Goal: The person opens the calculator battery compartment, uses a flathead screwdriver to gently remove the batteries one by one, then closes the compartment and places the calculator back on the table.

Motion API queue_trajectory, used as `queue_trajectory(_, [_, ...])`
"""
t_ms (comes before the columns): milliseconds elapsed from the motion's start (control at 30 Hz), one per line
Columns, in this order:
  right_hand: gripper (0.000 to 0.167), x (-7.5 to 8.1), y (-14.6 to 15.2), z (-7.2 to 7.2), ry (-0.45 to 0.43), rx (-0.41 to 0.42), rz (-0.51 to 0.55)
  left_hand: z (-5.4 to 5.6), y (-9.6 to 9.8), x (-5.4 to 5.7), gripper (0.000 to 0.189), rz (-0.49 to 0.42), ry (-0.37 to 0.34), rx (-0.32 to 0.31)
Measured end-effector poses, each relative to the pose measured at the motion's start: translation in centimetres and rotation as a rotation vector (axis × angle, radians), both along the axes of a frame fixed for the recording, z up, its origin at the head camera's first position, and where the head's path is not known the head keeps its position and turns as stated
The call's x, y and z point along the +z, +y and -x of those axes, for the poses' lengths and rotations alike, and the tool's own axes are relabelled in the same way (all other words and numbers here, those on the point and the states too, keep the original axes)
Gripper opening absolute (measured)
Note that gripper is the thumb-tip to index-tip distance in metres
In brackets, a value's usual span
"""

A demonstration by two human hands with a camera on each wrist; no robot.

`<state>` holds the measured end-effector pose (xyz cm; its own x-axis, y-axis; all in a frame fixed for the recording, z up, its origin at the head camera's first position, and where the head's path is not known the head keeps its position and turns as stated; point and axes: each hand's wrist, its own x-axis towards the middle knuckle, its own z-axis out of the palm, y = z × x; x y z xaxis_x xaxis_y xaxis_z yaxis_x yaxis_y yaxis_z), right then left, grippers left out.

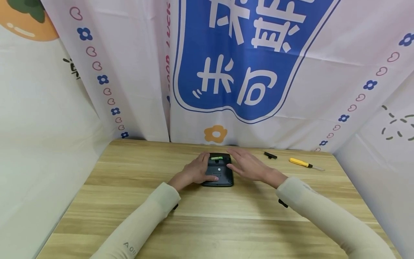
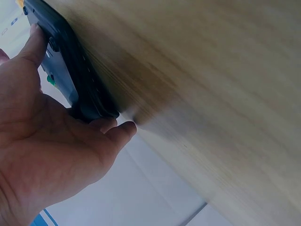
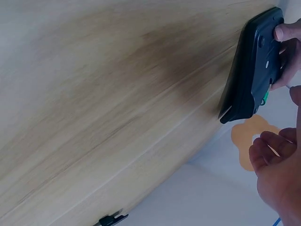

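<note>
A black desk calculator [image 1: 225, 177] lies back side up on the table, its battery slot uncovered at the far end. Inside that slot sits a green battery [image 1: 216, 158]. My left hand [image 1: 195, 169] grips the calculator's left side, thumb [image 2: 35, 44] over its back and fingers at the edge. At the right side, my right hand [image 1: 248, 166] hovers by the far corner with loosely bent fingers, holding nothing. In the right wrist view a gap shows between its fingers [image 3: 273, 150] and the calculator.
A small black battery cover [image 1: 270, 155] lies to the right, near the table's far edge. Beyond it is a yellow-handled screwdriver [image 1: 300, 162], shaft pointing right. A printed white curtain [image 1: 194, 124] hangs right behind the wooden table [image 1: 213, 226].
</note>
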<state>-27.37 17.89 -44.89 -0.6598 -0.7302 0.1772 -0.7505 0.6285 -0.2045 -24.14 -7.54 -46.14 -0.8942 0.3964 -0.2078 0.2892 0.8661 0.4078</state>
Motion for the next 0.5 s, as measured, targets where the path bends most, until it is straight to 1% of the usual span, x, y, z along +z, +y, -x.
queue_trajectory(267, [0.061, -0.2, -1.1, 0.3, 0.015, 0.016, -0.004, 0.0, -0.1, -0.1, 0.106, 0.009, 0.013, -0.016])
queue_trajectory(500, [0.056, -0.4, -2.0, 0.4, 0.002, -0.003, -0.015, 0.0, 0.0, -0.1, 0.107, 0.014, 0.016, -0.007])
